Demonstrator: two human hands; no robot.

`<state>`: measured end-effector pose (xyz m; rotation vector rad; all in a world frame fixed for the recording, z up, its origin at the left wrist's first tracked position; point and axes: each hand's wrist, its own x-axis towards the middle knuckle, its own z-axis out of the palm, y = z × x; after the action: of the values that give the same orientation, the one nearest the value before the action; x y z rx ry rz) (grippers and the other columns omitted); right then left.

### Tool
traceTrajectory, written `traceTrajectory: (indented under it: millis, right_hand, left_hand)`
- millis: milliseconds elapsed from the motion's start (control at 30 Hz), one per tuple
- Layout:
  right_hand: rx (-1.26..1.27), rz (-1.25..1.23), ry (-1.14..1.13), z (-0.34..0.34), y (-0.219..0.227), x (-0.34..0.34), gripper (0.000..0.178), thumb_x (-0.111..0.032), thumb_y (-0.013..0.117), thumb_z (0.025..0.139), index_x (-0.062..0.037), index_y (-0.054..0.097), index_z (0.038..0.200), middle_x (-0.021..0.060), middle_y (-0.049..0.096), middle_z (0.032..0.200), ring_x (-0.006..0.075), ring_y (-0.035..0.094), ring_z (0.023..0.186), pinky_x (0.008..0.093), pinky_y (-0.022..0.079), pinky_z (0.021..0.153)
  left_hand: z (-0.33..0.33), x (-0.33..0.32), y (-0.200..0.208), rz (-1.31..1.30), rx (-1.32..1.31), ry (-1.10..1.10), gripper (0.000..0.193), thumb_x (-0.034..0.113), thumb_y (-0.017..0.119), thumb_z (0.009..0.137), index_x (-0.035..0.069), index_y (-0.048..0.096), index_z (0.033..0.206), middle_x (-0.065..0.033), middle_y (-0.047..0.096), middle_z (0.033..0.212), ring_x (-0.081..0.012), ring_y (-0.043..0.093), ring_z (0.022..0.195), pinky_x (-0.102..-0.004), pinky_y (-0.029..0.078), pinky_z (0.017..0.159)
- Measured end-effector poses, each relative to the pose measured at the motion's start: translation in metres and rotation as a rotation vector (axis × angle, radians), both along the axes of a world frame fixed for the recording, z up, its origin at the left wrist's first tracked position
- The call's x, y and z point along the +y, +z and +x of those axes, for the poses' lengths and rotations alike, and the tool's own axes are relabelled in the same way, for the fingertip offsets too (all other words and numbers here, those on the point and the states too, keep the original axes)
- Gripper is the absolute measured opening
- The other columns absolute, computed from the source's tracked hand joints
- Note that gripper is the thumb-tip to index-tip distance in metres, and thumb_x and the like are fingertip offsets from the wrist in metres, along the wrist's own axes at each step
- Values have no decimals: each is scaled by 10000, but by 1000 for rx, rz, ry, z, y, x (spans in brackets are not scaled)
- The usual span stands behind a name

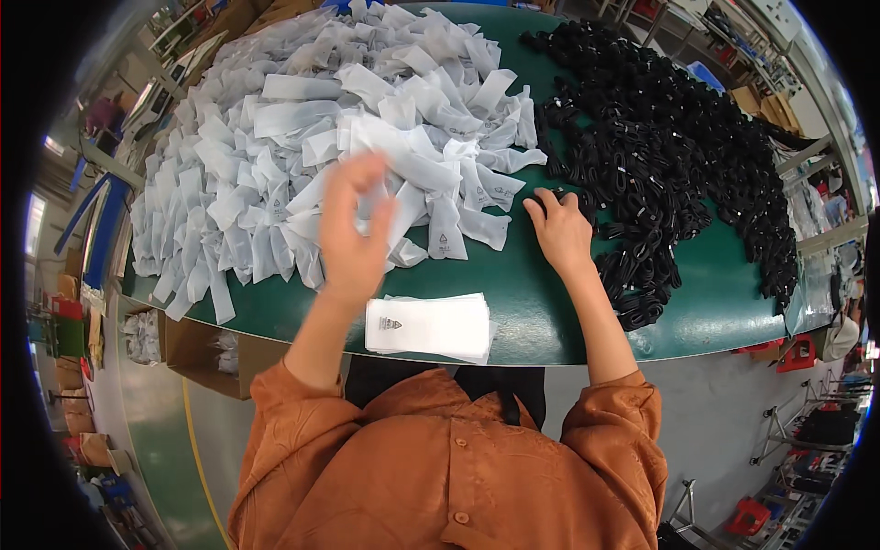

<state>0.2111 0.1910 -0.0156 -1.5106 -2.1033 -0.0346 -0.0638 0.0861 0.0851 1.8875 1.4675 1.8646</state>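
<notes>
My left hand [353, 229], blurred by motion, is over the near edge of a big heap of whitish translucent bags [266, 165]. Its thumb and fingers look apart, and a blurred white bag [390, 151] lies just beyond the fingertips. My right hand [562, 229] is at the left edge of a pile of coiled black cables [642, 165]. Its fingers are bent onto a black cable bundle [557, 193], mostly hidden under them. Between my forearms, at the near table edge, lies a stack of flat white bags [429, 325] with a small printed mark.
The green table [522, 312] has a curved near edge in front of my body. An open cardboard box [206, 357] stands below its left side, with bags in it. Red stools [796, 353] and metal racks are at the right on the floor.
</notes>
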Motion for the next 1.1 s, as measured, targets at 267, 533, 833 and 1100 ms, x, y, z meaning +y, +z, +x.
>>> traceTrajectory:
  millis: [267,533,833,1100]
  right_hand:
    - [318,-256,71,10,3,-60,334,-53,691,846,-28,459,1085,174,615,964,345,645,799,396,510,711]
    - [706,-650,212,8,19,-159,445,-121,748,853,-5,502,1206,144,646,1024,225,640,913,347,511,825]
    - [294,-444,404,11,41,-181,379,-149,744,862,1,610,1182,194,684,968,369,696,815,386,547,702]
    - [695,-997,398,14,37,-185,325,-180,727,906,-16,629,1169,179,664,992,369,661,853,406,528,751]
  left_hand:
    - [55,-87,-84,-453,437,-487,264,138,783,796,61,649,1009,-101,591,973,-311,601,885,-411,502,772]
    - [61,-90,-98,-434,285,-373,124,39,706,836,43,602,902,-100,585,889,-298,583,773,-383,480,704]
    - [57,-90,-88,-724,-45,-451,64,-14,634,903,22,590,934,-70,598,903,-183,567,751,-292,471,652]
    - [59,-85,-74,-417,129,-602,154,-36,686,835,46,583,917,-79,615,954,-275,569,865,-353,471,756]
